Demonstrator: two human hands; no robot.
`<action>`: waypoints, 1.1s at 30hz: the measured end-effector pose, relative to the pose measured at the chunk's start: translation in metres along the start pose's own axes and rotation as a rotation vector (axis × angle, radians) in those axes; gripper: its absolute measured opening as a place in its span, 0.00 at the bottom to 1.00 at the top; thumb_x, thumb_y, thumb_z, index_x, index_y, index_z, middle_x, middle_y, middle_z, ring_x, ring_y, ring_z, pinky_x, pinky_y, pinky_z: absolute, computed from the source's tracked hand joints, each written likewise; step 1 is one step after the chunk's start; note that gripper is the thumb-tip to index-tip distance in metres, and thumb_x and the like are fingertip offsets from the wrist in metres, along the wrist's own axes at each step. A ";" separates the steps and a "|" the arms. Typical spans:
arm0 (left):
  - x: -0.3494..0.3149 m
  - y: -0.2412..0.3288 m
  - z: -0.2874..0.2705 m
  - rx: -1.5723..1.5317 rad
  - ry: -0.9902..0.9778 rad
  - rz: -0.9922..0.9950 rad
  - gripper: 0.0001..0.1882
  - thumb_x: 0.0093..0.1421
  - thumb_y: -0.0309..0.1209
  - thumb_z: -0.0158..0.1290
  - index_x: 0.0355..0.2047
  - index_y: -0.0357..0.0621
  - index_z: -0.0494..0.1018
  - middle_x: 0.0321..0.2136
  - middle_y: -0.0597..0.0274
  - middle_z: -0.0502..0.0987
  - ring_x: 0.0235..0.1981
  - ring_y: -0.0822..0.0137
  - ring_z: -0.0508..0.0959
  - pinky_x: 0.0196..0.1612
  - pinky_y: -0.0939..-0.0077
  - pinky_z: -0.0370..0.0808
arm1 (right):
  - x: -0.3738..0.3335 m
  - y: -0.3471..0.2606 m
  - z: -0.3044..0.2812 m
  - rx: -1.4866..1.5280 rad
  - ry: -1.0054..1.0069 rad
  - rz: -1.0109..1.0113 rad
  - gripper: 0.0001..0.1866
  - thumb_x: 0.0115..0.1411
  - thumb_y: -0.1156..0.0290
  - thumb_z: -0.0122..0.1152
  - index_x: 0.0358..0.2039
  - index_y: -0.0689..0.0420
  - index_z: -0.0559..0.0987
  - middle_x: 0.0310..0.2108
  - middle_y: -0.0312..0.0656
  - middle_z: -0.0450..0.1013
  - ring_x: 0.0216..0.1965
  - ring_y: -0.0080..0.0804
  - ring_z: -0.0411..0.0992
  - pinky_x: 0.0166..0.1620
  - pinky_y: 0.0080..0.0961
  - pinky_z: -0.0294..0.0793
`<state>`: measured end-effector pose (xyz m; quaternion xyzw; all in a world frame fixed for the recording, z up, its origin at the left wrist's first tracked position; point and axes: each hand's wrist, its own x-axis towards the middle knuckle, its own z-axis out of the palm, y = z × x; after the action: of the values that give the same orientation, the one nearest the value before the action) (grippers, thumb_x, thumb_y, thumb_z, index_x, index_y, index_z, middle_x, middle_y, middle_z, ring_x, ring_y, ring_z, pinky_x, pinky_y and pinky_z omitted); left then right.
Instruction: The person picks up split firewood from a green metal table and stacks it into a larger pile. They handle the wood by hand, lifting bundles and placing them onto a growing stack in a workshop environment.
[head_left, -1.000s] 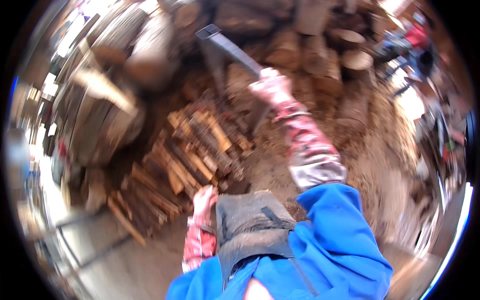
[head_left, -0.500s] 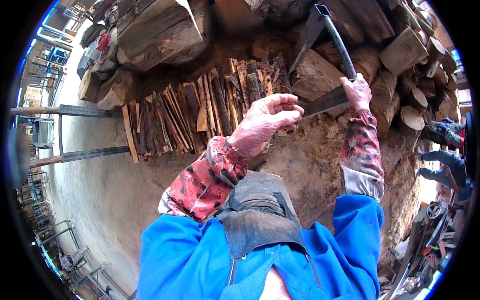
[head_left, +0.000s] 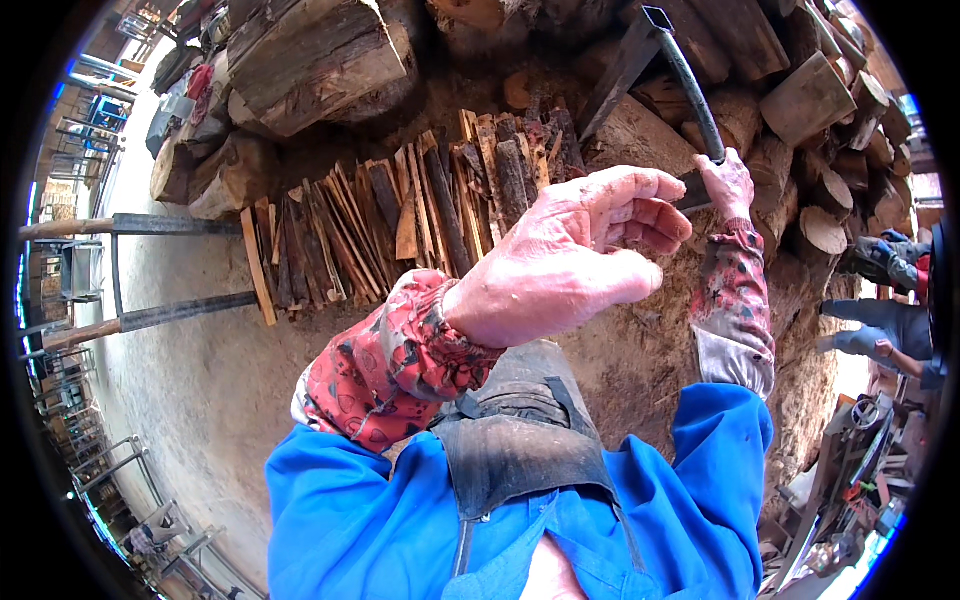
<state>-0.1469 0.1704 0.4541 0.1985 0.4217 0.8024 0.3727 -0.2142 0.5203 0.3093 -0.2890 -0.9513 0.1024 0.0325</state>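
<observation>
My right hand is closed round a dark metal bar of a frame, at the upper right. This square tube slopes up and away from my fist to an open end. My left hand is raised in front of me, much nearer the camera. Its fingers are loosely curled, apart from the thumb, and nothing shows in them. Beyond it lies a row of split wood strips, side by side. The left hand hides part of that row and most of the frame's near part.
Two wooden poles with metal sleeves reach left from the row. A big split log lies behind. Many cut logs are heaped at the right. Another person is at the far right, above tools and scrap.
My left hand has come up closer to the camera and moved right, its fingers spreading more. My right hand has shifted slightly right and keeps its grip on the bar.
</observation>
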 end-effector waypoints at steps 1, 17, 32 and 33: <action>-0.001 0.002 -0.001 0.036 -0.009 0.027 0.31 0.51 0.18 0.50 0.59 0.37 0.62 0.49 0.57 0.72 0.50 0.68 0.71 0.52 0.72 0.70 | 0.001 -0.001 0.002 0.000 -0.003 -0.006 0.30 0.50 0.45 0.58 0.42 0.60 0.74 0.40 0.56 0.76 0.45 0.54 0.74 0.48 0.45 0.71; -0.006 0.006 0.067 0.448 -0.562 0.265 0.33 0.48 0.21 0.53 0.57 0.33 0.62 0.46 0.52 0.72 0.50 0.66 0.72 0.51 0.69 0.71 | 0.012 0.015 0.011 -0.029 0.003 -0.022 0.33 0.49 0.42 0.57 0.42 0.60 0.76 0.41 0.57 0.76 0.47 0.55 0.73 0.49 0.45 0.71; 0.027 -0.088 0.100 0.735 -0.839 0.202 0.34 0.48 0.23 0.54 0.58 0.33 0.61 0.48 0.53 0.71 0.52 0.65 0.71 0.53 0.68 0.70 | 0.012 0.013 0.015 -0.016 0.027 -0.067 0.32 0.49 0.43 0.58 0.40 0.62 0.76 0.39 0.57 0.76 0.45 0.55 0.74 0.47 0.45 0.72; 0.027 -0.090 0.101 0.757 -0.813 0.197 0.34 0.48 0.23 0.54 0.58 0.33 0.61 0.49 0.53 0.71 0.52 0.65 0.71 0.53 0.68 0.70 | 0.013 0.005 0.018 0.006 0.009 -0.090 0.32 0.49 0.43 0.59 0.40 0.62 0.76 0.39 0.58 0.76 0.45 0.56 0.74 0.47 0.46 0.72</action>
<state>-0.0622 0.2772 0.4372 0.6499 0.4823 0.4850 0.3314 -0.2246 0.5282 0.2908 -0.2460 -0.9629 0.1024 0.0423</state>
